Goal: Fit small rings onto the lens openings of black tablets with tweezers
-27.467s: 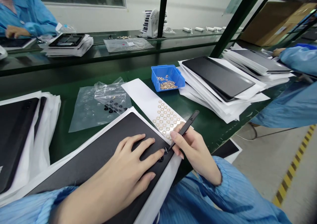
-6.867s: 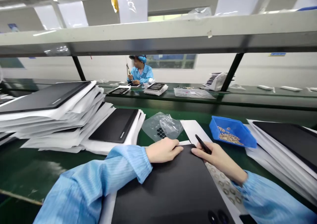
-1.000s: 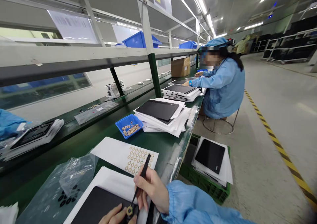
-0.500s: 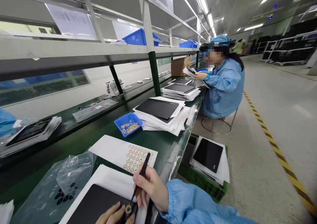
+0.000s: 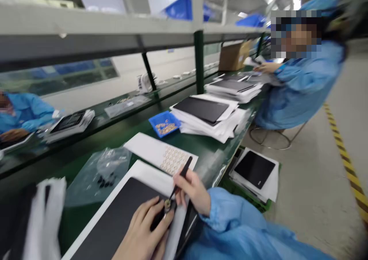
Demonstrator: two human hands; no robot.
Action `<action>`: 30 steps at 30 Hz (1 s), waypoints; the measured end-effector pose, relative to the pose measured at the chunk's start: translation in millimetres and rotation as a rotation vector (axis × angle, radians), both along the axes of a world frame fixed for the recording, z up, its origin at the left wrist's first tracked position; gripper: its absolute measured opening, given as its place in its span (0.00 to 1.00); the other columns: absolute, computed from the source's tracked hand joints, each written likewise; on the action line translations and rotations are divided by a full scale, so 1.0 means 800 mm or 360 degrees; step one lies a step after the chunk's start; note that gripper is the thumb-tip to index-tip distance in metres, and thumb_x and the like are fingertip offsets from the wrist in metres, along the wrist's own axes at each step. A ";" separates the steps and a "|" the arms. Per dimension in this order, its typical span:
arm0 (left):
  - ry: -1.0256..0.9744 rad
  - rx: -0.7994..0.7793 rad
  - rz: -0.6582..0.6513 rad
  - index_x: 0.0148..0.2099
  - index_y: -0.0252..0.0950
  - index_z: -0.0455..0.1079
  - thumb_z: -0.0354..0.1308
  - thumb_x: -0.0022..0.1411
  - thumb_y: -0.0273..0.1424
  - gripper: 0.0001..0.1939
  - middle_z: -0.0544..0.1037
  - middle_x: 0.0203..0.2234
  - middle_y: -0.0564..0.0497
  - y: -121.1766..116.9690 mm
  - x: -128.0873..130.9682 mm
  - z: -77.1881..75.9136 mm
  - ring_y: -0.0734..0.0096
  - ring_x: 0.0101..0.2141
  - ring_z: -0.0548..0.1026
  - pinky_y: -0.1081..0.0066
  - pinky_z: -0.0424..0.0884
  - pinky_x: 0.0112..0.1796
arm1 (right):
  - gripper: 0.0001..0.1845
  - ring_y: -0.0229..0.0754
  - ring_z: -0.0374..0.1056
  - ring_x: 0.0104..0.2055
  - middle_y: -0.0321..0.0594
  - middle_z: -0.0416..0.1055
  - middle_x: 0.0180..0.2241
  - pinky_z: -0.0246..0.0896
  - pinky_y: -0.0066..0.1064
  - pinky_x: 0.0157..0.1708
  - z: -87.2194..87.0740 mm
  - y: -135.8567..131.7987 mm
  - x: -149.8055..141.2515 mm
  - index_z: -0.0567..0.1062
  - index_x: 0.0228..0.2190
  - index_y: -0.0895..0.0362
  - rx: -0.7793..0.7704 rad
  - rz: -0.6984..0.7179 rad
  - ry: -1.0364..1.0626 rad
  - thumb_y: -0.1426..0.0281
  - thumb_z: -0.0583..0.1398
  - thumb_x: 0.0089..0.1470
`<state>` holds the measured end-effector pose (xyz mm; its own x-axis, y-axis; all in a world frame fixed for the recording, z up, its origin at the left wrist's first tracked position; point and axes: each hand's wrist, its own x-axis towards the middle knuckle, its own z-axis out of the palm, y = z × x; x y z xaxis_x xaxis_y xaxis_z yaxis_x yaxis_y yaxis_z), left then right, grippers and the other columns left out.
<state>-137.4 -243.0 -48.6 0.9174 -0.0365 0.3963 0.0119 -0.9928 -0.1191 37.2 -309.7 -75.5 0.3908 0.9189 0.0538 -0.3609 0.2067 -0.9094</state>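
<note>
Here the right hand (image 5: pixel 193 191) pinches black tweezers (image 5: pixel 180 179) over a ring (image 5: pixel 166 204).

The scene is evenly lit from overhead, smeared throughout by motion blur, and stretched at the edges.

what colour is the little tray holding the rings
Blue; the tray shows best in the head view.

A green workbench (image 5: pixel 209 152) carries a black panel on white sheets (image 5: pixel 126 198) at six o'clock, a clear plastic bag (image 5: pixel 100 175) at nine, a white ring sheet (image 5: pixel 161 154) centrally, a blue tray (image 5: pixel 165 123) at twelve, and stacked panels (image 5: pixel 209 114) at two.
</note>
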 end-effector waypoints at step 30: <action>0.0138 -0.0227 0.0126 0.51 0.33 0.68 0.41 0.64 0.22 0.19 0.74 0.48 0.45 -0.011 -0.002 0.023 0.56 0.49 0.71 0.57 0.73 0.45 | 0.18 0.31 0.57 0.09 0.29 0.62 0.11 0.48 0.20 0.07 -0.001 -0.018 -0.006 0.63 0.25 0.57 -0.0110 -0.0312 -0.0485 0.56 0.58 0.56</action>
